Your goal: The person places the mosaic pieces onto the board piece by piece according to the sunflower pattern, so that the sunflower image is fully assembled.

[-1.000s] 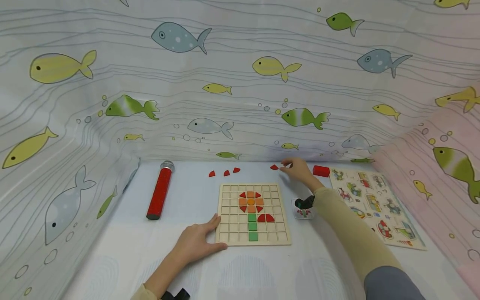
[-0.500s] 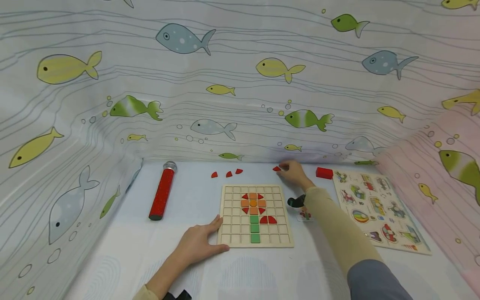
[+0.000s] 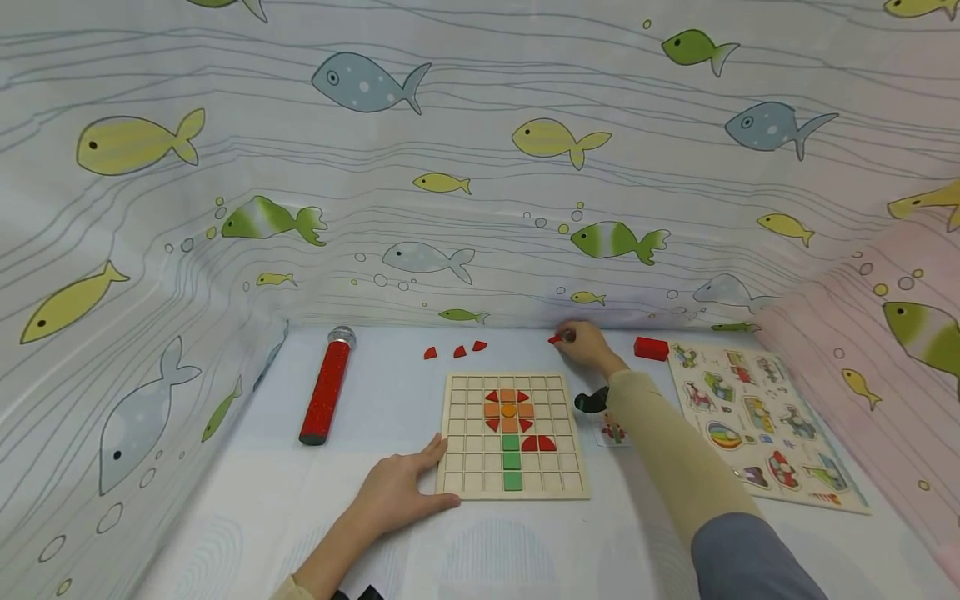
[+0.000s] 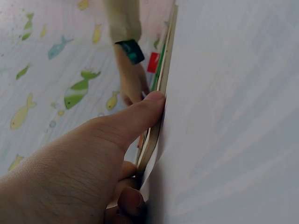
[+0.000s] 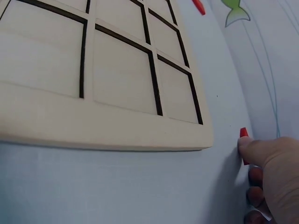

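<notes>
Red wooden quarter-circle piece (image 3: 555, 339) sits pinched at right hand (image 3: 587, 346) fingertips; light, stiff, best nipped by its edges. Left hand (image 3: 393, 492) fingers, relaxed, brace the grid board (image 3: 512, 492).

red piece (image 5: 244, 140) mostly hidden behind right hand (image 5: 273, 172) fingertips; shape unreadable (hand itself cut off by the wrist view's edge).

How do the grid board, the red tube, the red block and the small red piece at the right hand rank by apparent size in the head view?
1. Grid board, clearly largest.
2. Red tube.
3. Red block.
4. Small red piece, pinched by the right hand; partly hidden, yet plainly smallest.

The block and piece lie farther back, which shrinks them somewhat.
</notes>
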A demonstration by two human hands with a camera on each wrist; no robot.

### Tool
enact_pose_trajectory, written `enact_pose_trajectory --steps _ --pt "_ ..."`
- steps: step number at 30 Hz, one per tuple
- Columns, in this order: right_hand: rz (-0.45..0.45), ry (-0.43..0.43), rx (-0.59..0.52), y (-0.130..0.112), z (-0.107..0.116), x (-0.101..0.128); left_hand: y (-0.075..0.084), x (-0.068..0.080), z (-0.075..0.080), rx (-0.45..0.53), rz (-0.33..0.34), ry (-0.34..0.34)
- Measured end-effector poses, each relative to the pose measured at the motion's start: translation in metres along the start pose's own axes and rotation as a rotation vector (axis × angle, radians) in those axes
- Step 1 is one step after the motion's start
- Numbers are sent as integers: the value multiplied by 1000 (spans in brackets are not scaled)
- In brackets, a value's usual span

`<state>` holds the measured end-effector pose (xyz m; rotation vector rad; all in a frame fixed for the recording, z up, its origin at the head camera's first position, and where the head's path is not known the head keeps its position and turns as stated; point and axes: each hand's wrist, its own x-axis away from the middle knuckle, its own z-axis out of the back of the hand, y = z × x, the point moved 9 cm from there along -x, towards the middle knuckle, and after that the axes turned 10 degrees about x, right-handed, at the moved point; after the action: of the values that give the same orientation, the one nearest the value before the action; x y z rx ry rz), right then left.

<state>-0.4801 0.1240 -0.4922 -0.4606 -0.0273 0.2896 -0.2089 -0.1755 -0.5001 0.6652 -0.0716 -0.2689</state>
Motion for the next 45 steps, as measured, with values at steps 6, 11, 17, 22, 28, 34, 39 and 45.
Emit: enact_pose_trajectory --steps 6,11,17,22,28,34,39,45 --pt "-1 -4 19 4 3 2 3 0 1 -15 -2 6" --pt "23 -8 12 2 11 6 4 -1 3 -16 -6 10" --pt "125 23 22 -14 20 17 2 0 2 -25 -2 13" --pt "199 45 -10 -32 17 46 3 1 3 -22 -2 14" --pt "232 62 -101 -47 5 94 2 2 0 -18 12 -1" --pt "249 78 -149 -65 1 134 0 2 -2 -16 15 -2" --pt "286 84 -98 -75 -7 161 0 1 -2 -21 7 0" --pt "332 81 -89 -86 -14 191 1 -1 1 -15 11 3"
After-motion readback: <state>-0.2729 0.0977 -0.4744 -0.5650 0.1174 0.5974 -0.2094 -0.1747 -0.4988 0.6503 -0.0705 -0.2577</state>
